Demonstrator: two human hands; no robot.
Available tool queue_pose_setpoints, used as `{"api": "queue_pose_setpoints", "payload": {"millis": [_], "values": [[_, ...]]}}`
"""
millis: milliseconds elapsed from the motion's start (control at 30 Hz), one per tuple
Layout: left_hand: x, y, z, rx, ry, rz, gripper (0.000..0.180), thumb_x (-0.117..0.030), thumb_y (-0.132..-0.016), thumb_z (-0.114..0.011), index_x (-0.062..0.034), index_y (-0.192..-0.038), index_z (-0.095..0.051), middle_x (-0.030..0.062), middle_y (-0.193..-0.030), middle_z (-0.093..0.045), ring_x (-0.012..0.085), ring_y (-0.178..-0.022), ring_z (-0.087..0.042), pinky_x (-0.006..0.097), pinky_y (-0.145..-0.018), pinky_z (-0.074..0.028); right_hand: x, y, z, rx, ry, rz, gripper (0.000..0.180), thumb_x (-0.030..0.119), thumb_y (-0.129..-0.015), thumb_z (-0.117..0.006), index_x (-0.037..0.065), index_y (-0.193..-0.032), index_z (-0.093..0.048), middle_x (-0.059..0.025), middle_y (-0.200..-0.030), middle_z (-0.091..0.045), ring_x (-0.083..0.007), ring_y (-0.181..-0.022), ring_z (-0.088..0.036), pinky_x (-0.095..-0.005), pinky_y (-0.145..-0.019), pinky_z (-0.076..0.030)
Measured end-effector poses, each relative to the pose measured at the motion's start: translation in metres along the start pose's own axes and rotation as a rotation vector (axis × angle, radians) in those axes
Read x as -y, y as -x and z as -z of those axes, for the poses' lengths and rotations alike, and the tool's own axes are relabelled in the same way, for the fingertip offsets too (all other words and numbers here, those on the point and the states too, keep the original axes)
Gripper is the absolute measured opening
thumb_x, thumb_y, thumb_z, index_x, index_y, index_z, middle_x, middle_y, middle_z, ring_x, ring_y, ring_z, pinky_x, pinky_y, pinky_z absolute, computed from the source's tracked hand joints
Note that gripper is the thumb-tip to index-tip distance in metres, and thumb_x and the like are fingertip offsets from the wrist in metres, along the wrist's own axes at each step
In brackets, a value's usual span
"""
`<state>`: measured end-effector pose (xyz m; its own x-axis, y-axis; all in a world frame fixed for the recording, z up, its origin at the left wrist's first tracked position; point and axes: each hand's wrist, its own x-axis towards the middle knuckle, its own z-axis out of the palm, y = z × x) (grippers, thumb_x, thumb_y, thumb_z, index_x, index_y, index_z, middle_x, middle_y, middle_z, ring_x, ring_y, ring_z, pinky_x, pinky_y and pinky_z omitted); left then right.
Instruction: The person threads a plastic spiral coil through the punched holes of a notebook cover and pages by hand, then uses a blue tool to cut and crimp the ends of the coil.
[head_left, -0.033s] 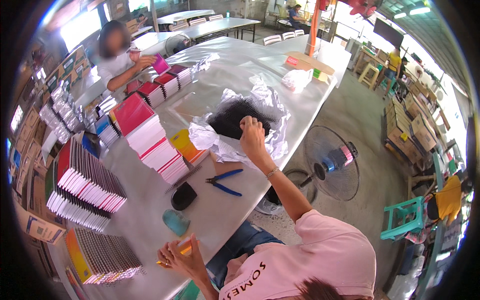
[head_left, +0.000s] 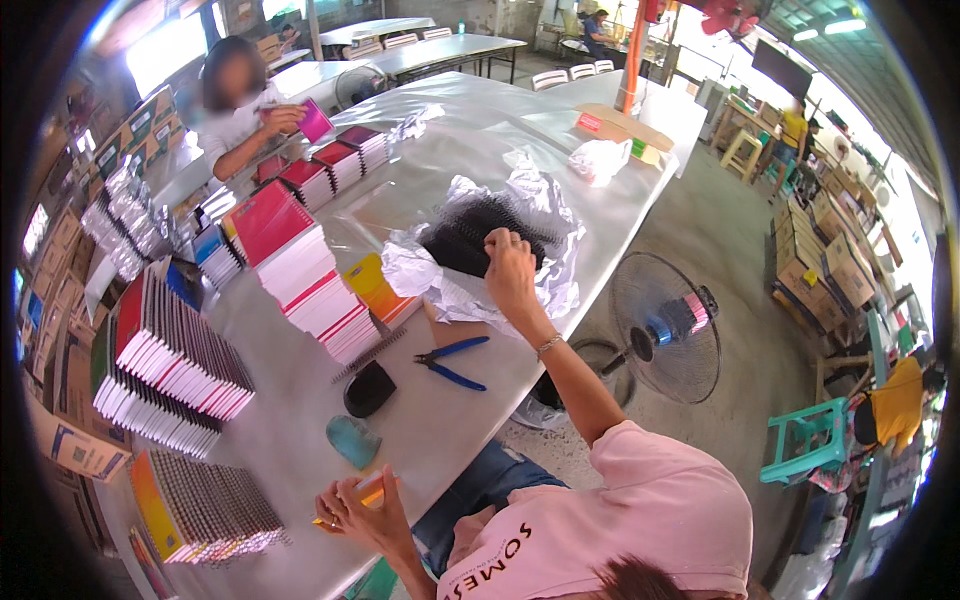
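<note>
Both hands are busy at the long grey counter (head_left: 480, 130). Reaching out at arm's length, the right hand (head_left: 512, 268) has its fingers curled down into the heap of black spiral binding coils (head_left: 468, 235), seemingly pinching some, though I cannot tell how many. That heap lies on crinkled clear plastic wrap (head_left: 545, 200), probably left spread under it so the coils stay gathered and easy to pluck. Close to the body at the counter's near edge, the left hand (head_left: 362, 512) is closed around 1 yellow-orange notebook (head_left: 368, 490), held low and level, probably to keep its spine steady.

Between the 2 hands lie 1 pair of blue-handled pliers (head_left: 452, 362), 1 black pouch-like object (head_left: 369, 388) and 1 teal lump (head_left: 353, 440), all within easy reach. Left of them, spiral notebooks stand on edge in 2 long rows (head_left: 170, 365), spines up. 1 tall stack of red-and-white books (head_left: 300, 270) sits beside 1 small orange pile (head_left: 375, 285). Across the counter, another person's hand (head_left: 285, 118) holds 1 pink book (head_left: 316, 122). 1 floor fan (head_left: 662, 325) stands at the right.
</note>
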<state>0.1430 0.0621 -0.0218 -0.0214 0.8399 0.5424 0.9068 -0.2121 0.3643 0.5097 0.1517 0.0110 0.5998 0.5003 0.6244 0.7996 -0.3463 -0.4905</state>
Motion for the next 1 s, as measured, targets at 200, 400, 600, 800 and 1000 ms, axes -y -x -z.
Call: {"api": "queue_pose_setpoints", "payload": {"millis": [200,400,600,800,1000], "values": [[-0.002,-0.001,0.002,0.000,0.022,0.007,0.042,-0.040,-0.069,-0.082,-0.0121,-0.088,-0.057,0.0076,-0.098,-0.053,0.0324,-0.112,-0.047,0.056,-0.101,-0.027,0.014,-0.008,0.060,0.128,-0.702,-0.160,0.014,0.004,-0.084,-0.072,0.001,-0.096,-0.067,-0.0074,-0.088,-0.070,-0.0140,-0.079,-0.064,-0.0288,-0.071,-0.050],[-0.003,-0.003,0.001,-0.001,-0.016,0.002,0.044,-0.044,-0.070,-0.081,-0.0115,-0.087,-0.056,0.0082,-0.097,-0.053,0.0331,-0.111,-0.047,0.056,-0.101,-0.027,0.022,0.018,0.099,0.405,-1.298,-0.282,0.035,0.010,-0.083,-0.078,0.006,-0.113,-0.063,-0.0036,-0.091,-0.068,-0.0087,-0.084,-0.060,-0.0237,-0.075,-0.047],[-0.004,-0.003,0.002,0.006,-0.009,0.005,0.042,-0.043,-0.070,-0.081,-0.0115,-0.085,-0.057,0.0076,-0.097,-0.053,0.0328,-0.110,-0.047,0.056,-0.101,-0.027,0.046,0.048,0.098,0.586,-1.495,-0.404,0.059,0.016,-0.087,-0.075,0.012,-0.136,-0.042,-0.0070,-0.093,-0.065,-0.0132,-0.087,-0.061,-0.0261,-0.077,-0.047],[0.000,-0.004,0.004,0.033,0.031,-0.019,0.038,-0.040,-0.070,-0.081,-0.0127,-0.086,-0.059,0.0066,-0.094,-0.053,0.0311,-0.106,-0.048,0.054,-0.100,-0.028,0.074,0.097,0.054,0.954,-1.357,0.042,0.034,0.013,-0.095,-0.062,0.009,-0.127,-0.050,-0.0069,-0.091,-0.064,-0.0139,-0.085,-0.061,-0.0292,-0.076,-0.048],[0.015,-0.005,0.015,0.088,0.122,-0.061,0.030,-0.034,-0.075,-0.078,-0.0135,-0.089,-0.062,0.0068,-0.095,-0.055,0.0312,-0.105,-0.049,0.051,-0.097,-0.030,0.117,0.142,0.059,1.107,-0.764,0.376,0.021,0.015,-0.091,-0.063,0.013,-0.112,-0.062,-0.0059,-0.088,-0.067,-0.0181,-0.080,-0.063,-0.0370,-0.082,-0.042]]}}
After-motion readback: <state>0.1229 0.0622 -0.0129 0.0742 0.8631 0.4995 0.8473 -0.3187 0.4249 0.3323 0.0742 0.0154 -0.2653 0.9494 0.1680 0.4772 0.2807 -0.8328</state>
